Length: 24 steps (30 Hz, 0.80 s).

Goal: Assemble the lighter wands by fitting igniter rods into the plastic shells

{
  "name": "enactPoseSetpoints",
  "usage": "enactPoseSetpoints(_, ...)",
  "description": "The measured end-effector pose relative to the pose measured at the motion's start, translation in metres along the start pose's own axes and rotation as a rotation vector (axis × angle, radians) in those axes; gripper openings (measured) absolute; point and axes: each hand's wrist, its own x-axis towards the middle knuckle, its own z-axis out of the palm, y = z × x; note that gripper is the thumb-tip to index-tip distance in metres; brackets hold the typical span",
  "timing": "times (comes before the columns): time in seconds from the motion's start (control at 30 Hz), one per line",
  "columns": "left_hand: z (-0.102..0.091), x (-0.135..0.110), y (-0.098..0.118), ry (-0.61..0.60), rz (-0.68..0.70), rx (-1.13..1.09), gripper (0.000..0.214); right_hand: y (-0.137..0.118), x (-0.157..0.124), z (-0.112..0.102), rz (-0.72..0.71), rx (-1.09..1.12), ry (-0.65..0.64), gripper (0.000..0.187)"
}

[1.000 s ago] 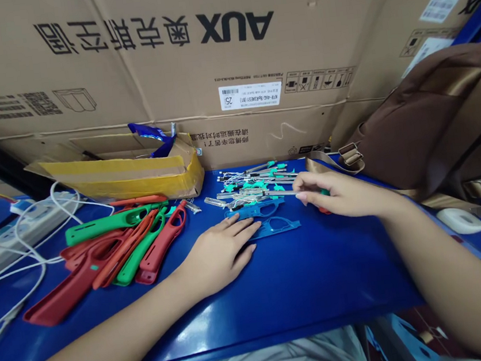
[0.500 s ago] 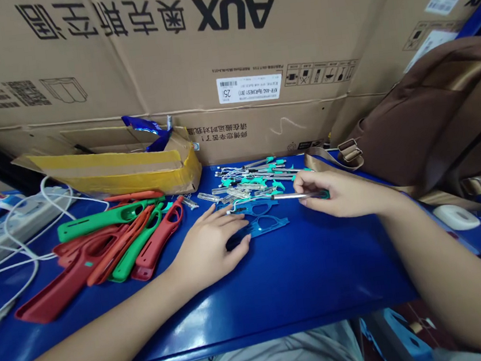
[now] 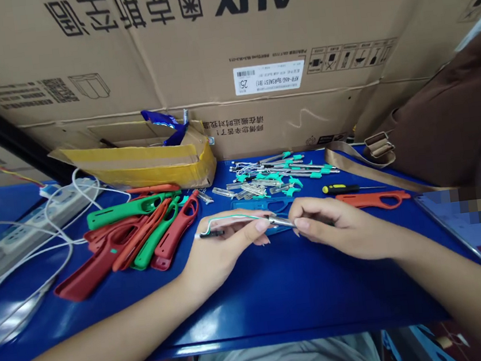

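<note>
Two hands closed on one wire-and-tube part (image 3: 231, 218), held just above worktop (image 3: 299, 281) centre; wire end pinched by L hand (image 3: 218, 252), metal tip by R hand (image 3: 337, 227); red/green handle shells (image 3: 143, 238) piled toward left edge.

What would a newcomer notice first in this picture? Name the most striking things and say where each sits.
At the centre, the left hand and the right hand pinch a thin metal rod with a bent wire above the glossy blue table. To their left lies a heap of long red and green plastic handle shells, and a big brown cardboard box printed AUX upside down fills the back.
</note>
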Motion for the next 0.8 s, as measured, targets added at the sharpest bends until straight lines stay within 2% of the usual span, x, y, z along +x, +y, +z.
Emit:
enactPoseSetpoints(0.13, -0.004, -0.001, -0.007, 0.035, 0.019, -0.040, 0.019, -0.001, -0.001, 0.015, 0.080, 0.282, -0.051, 0.034)
enactPoseSetpoints(0.2, -0.005, -0.002, -0.011, 0.023, 0.044, -0.078, 0.019, -0.001, 0.000, 0.020, 0.092, 0.340, -0.046, 0.036)
enactPoseSetpoints(0.5, -0.005, -0.002, -0.016, -0.016, 0.040, -0.210, 0.019, 0.004, -0.001, 0.018, 0.193, 0.352, -0.062, 0.042)
enactPoseSetpoints(0.8, -0.005, 0.000, -0.014, -0.026, 0.084, -0.195, 0.013, 0.003, 0.000, 0.018, 0.119, 0.283, -0.022, 0.038)
